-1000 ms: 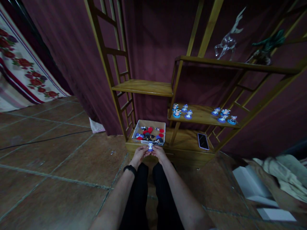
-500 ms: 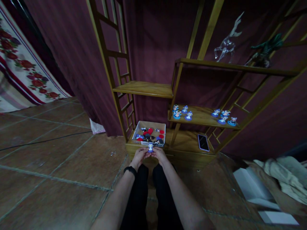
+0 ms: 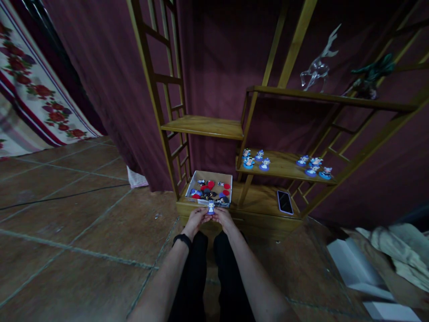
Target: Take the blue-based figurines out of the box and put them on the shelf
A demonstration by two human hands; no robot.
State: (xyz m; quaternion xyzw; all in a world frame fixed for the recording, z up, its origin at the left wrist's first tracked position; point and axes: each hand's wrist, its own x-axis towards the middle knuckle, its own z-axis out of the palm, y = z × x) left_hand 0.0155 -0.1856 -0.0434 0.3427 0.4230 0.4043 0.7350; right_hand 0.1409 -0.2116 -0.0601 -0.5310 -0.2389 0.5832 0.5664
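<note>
Between my two hands a small white and purple figurine (image 3: pixel 211 207) stands upright on its purple round base. My left hand (image 3: pixel 197 220), with a dark band at the wrist, pinches the base from the left. From the right, my right hand (image 3: pixel 222 217) grips the same base, its fingers closed. Just beyond them is an open cardboard box (image 3: pixel 189 184) with several loose figurines and red discs inside. On the middle shelf (image 3: pixel 279 163), several figurines stand in two groups: one at the left (image 3: pixel 264 164), one at the right (image 3: pixel 312 170).
A phone (image 3: pixel 284 202) lies on the wooden unit's lowest board. The upper shelf (image 3: pixel 335 97) carries a clear deer ornament (image 3: pixel 317 71) and a dark green ornament (image 3: pixel 372 76). White boxes (image 3: pixel 357 266) and cloth are on the floor at right. A black cable (image 3: pixel 67 196) crosses the tiles at left.
The view has shifted slightly, so the shelf and box appear a little lower and to the right. Both hands keep holding the figurine in nearly the same place.
</note>
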